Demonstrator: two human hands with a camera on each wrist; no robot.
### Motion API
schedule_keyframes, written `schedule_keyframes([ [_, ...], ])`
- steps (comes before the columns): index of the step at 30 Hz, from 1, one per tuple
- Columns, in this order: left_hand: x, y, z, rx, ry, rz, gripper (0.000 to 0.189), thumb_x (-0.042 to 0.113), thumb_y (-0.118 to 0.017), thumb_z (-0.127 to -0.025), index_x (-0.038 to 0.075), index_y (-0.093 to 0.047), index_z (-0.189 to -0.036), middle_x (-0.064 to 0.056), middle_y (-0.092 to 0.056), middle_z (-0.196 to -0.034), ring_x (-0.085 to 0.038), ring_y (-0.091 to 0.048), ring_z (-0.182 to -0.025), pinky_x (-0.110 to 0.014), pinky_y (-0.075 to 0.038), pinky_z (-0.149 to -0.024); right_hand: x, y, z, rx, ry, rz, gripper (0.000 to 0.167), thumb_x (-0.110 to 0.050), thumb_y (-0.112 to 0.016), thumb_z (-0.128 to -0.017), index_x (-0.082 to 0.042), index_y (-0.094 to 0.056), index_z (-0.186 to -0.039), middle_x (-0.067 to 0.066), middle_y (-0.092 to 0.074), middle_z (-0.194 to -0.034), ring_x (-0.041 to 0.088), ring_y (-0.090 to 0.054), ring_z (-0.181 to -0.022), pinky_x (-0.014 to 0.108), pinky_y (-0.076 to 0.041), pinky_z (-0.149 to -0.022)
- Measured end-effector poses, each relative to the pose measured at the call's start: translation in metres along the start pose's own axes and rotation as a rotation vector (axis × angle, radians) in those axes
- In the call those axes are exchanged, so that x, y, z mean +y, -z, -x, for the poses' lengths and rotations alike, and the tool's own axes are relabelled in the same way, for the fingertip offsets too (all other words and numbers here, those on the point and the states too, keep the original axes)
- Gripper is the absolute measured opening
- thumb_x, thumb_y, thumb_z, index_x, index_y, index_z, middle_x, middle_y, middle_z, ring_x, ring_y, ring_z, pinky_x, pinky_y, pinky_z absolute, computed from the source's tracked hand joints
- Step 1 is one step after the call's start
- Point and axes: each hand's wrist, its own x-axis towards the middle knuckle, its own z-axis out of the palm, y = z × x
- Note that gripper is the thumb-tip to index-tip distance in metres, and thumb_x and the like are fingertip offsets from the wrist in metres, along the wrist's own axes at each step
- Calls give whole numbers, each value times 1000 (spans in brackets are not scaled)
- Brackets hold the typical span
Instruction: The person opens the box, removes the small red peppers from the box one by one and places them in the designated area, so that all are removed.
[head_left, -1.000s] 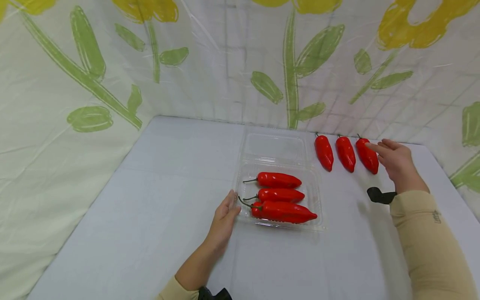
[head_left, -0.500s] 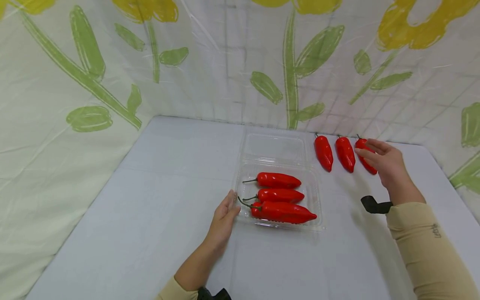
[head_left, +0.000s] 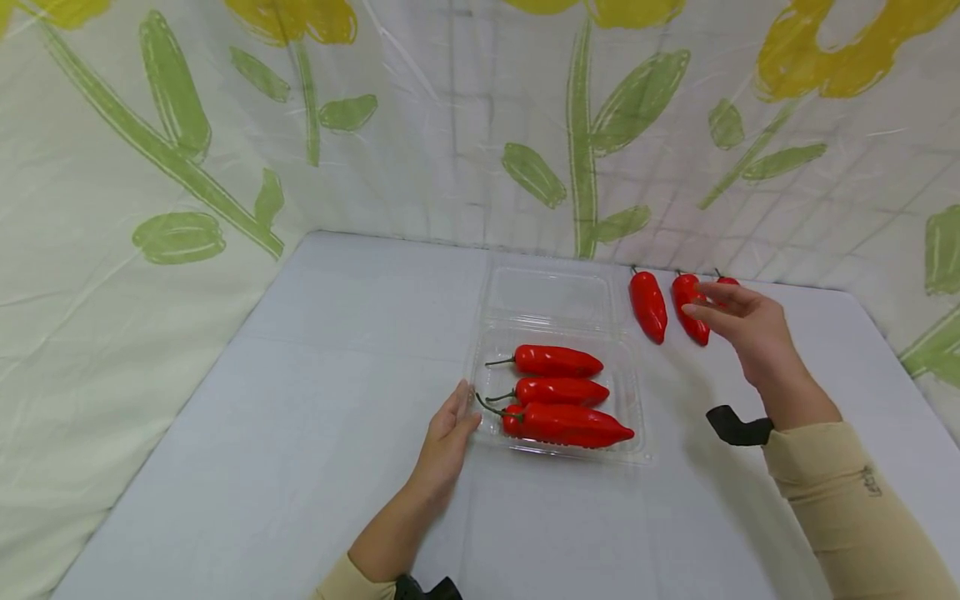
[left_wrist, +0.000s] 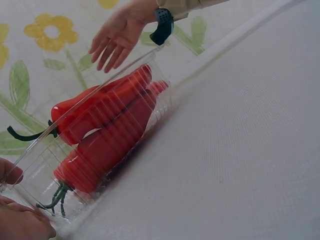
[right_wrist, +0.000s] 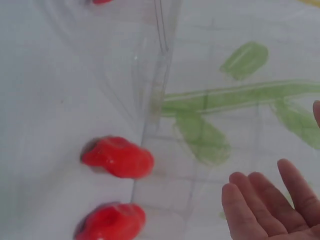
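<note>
A clear plastic clamshell box lies with its lid folded back. Inside are several red chili peppers, one overlapping another near the front. With thumb and fingers, my left hand grips the box's left wall; the left wrist view shows the grip around the box edge. Above the right-hand peppers hovers my right hand, fingers extended and nothing held. Beyond the box, a left pepper is fully visible, a middle pepper is partly covered by fingertips, and a right pepper is mostly hidden.
The white table ends at the back against a sheet printed with yellow flowers and green leaves. In the right wrist view, two loose peppers lie near that back edge. A black strap sits on the right wrist.
My right hand has moved left, from over the right-hand pepper toward the middle one. The left hand, box and peppers stay in place.
</note>
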Motion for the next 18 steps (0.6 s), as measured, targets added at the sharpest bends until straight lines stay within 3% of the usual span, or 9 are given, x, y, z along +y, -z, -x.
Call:
schedule_keyframes([
  [4,0,0,0,3,1,3,58,6,-38,-95,-1,-15,-147,-14,-15,-156,-28,-10,-145,-45,-14,-116,-7,-9,8,-53,86,16,63,-45,-64,-83,-14,-48,-135,-22,-53,-107,-1,-44,-104,9,-46,-76],
  [10,-1,1,-1,3,-6,3,57,5,-38,-95,-2,-15,-147,-15,-15,-156,-29,-10,-145,-45,-14,-116,-15,-19,18,-124,156,77,62,-42,-62,-86,-12,-46,-137,-22,-56,-109,-5,-51,-100,13,-48,-78],
  [14,-1,1,0,2,-6,-4,57,6,-38,-95,-2,-15,-147,-15,-15,-156,-29,-10,-145,-45,-15,-116,-21,-26,25,-167,186,52,60,-39,-62,-86,-11,-46,-137,-20,-59,-112,-9,-55,-100,15,-47,-87],
  [18,-1,0,0,-2,-5,-2,57,6,-38,-95,-2,-15,-147,-15,-16,-156,-29,-10,-145,-45,-14,-116,-29,-32,31,-184,220,16,53,-34,-65,-85,-11,-52,-131,-20,-64,-106,-7,-60,-93,18,-48,-85],
])
